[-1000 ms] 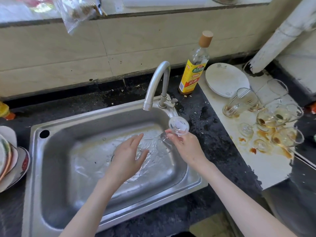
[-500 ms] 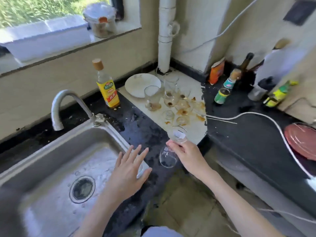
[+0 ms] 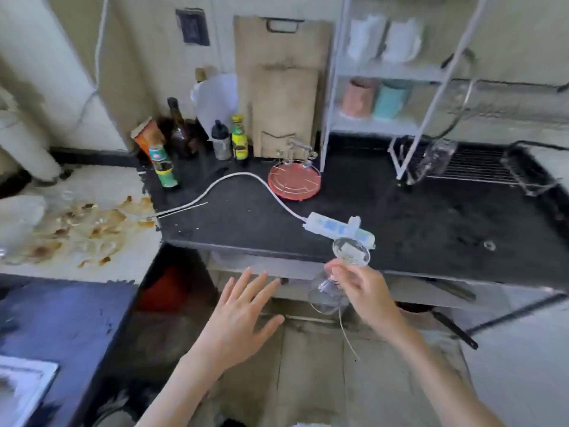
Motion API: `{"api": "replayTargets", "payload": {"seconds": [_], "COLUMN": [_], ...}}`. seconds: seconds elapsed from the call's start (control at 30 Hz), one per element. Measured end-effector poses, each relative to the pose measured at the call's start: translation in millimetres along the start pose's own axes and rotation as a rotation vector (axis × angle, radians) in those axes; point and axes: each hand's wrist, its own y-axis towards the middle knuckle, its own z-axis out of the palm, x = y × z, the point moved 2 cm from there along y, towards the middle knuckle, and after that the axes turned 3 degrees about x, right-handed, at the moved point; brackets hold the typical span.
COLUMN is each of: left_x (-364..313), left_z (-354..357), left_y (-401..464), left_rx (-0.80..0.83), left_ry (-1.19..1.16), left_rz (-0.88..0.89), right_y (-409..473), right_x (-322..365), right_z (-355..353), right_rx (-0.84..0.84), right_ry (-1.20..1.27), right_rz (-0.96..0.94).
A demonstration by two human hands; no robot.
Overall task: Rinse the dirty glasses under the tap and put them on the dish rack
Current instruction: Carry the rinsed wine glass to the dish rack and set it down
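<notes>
Step in hand: Carry the rinsed stemmed glass [image 3: 337,280] across to the dish rack [image 3: 468,167] at the far right of the surface [image 3: 415,223]. This is judged from the grip and the rack's position.
Surface: Dark speckled stone, matte, flat, with a straight front edge. Judged hard enough to chip glass, so set nothing down fast.
Dish rack: Thin wire bars over a dark tray, beside a white tube-frame shelf [image 3: 385,75]. One clear glass [image 3: 434,160] already lies tilted at its left end. Place the next one beside it, apart from it, mouth down.
Power strip: A white plastic power strip [image 3: 335,228] with cable lies on the surface between the hand and the rack. The glass appears wet, so route it around the strip and avoid dripping on it.
Left hand: The left hand [image 3: 243,315] is spread with fingers straight and holds nothing. Keep it free to steady the bowl on placement.
Right hand: The right hand [image 3: 363,291] pinches the stem with curled fingers, foot up and bowl hanging down. Keep the grip firm, since wet glass is judged slippery.
Stemmed glass: Clear, thin-walled, smooth, with a round foot and round bowl. It is in the air over the floor, just in front of the surface edge and well apart from the rack.
</notes>
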Motion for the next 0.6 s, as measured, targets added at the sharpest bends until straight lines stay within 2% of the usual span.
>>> {"api": "replayTargets", "payload": {"seconds": [0.13,0.27,0.6], "left_x": [-71.7,-129.7,-237.0], "left_z": [-2.5,-2.2,-12.4], "left_y": [54.6,114.7,296.3], "left_rx": [0.044,0.023,-0.018], "left_ry": [0.031,-0.004,-0.036], "left_rz": [0.219,0.402,0.61], "right_y": [-25.4,-36.2,29.2], "right_x": [-26.3,-52.0,-93.7], "right_z": [-82.8,-147.4,-302.7], "right_rx": [-0.234,-0.379,-0.607], "right_ry": [0.038,0.033,-0.011], "right_rz": [0.047,0.115,0.185]}}
